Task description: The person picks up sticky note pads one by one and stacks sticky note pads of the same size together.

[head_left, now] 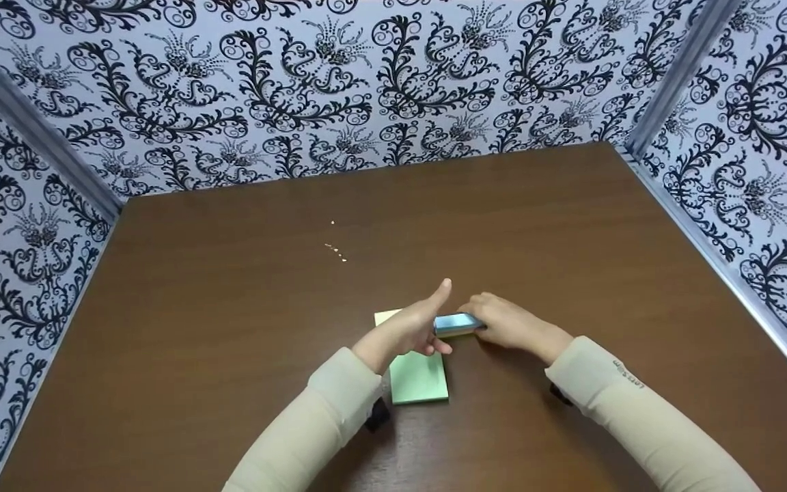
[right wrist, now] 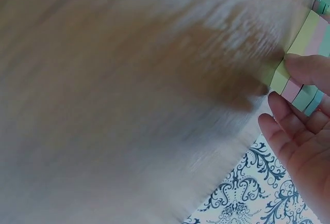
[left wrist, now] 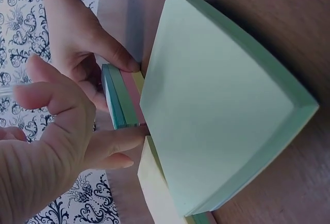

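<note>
A block of sticky notes [head_left: 455, 324] in several coloured layers, blue uppermost and yellow lowest, is pinched by my right hand [head_left: 513, 325] at its right end. In the left wrist view, the thumb rests along the side of the layered block [left wrist: 124, 96]. My left hand [head_left: 404, 333] has its thumb raised and fingers extended; a straight finger touches or nearly touches the block's left end. Beneath the left hand lies a green sticky note pad [head_left: 419, 379]. A pale yellow pad [head_left: 384, 316] sits just beyond it, mostly hidden by that hand.
All of this lies on a brown wooden table [head_left: 264, 307]. Small pale specks [head_left: 336, 251] show farther back. Patterned black-and-white panels [head_left: 366, 82] border the back and sides. A dark object [head_left: 378, 415] is partly visible under the left sleeve.
</note>
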`<state>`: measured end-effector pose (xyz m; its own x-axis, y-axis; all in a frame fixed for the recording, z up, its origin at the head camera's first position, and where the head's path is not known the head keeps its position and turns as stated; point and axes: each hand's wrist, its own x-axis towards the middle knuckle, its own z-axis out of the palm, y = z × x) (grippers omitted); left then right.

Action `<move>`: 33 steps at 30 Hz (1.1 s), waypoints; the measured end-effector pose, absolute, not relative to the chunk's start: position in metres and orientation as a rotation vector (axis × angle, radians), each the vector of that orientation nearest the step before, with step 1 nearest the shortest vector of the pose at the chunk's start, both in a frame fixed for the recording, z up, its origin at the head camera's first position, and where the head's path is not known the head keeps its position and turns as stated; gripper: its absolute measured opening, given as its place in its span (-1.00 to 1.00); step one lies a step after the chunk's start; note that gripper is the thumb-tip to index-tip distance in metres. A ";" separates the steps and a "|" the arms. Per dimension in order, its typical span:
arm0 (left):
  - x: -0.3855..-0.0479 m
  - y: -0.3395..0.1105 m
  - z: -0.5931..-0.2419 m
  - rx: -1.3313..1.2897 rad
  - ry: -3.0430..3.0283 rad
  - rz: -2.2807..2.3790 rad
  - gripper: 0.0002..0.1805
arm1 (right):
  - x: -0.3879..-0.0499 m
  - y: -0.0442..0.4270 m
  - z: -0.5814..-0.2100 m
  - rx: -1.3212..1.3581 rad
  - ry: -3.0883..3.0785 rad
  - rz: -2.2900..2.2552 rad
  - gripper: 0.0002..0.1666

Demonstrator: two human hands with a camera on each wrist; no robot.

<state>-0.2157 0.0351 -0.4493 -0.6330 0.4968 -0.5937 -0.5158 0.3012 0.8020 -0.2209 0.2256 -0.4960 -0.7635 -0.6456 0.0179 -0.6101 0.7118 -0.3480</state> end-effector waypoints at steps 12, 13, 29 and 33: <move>-0.217 0.033 -0.448 -0.002 1.700 1.466 -0.08 | -0.224 0.225 -0.493 -0.983 2.796 -0.576 -0.75; -0.217 0.033 -0.448 -0.001 1.698 1.465 -0.08 | -0.224 0.225 -0.492 -0.988 2.802 -0.576 -0.76; -0.219 0.032 -0.447 0.013 1.712 1.444 -0.10 | -0.233 0.227 -0.500 -1.202 2.827 -0.591 -0.88; -0.220 0.031 -0.446 0.032 1.718 1.437 -0.08 | -0.231 0.224 -0.495 -1.097 2.812 -0.588 -0.89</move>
<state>-0.2199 0.0310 -0.4464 -0.6203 0.5210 -0.5863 -0.4852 0.3325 0.8087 -0.2311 0.2236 -0.4948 -0.7436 -0.6644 0.0753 -0.6389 0.6728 -0.3730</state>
